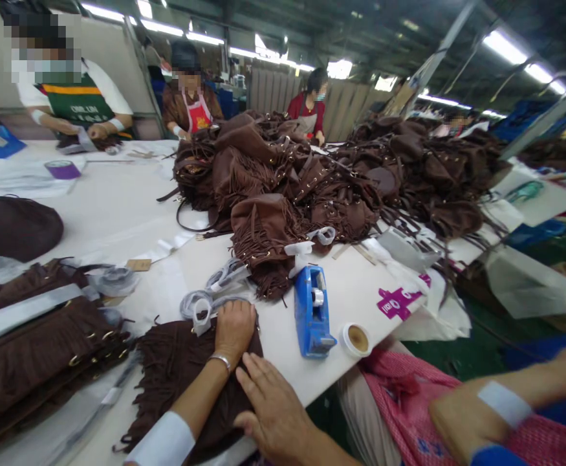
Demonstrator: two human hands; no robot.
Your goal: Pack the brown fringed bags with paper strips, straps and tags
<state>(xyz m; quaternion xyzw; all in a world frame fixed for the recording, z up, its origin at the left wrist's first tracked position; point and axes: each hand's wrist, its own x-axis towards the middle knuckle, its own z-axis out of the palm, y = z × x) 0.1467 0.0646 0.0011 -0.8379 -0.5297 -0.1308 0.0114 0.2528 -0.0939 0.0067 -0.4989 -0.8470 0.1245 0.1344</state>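
Observation:
A dark brown fringed bag lies on the white table in front of me. My left hand, with a bracelet at the wrist, is closed over the bag's far edge, fingers curled down. Beside that hand is a strap wrapped in clear plastic, lying along the same edge. My right hand rests with its fingers stretched out on the bag's right side. Just right of both hands stands a blue tape dispenser, near a round tub with a tan surface inside.
A large heap of brown bags covers the table's middle. More fringed bags lie at my left, below a round brown piece. Purple tape sits farther back. A co-worker's arm reaches in at right; other people work across the table.

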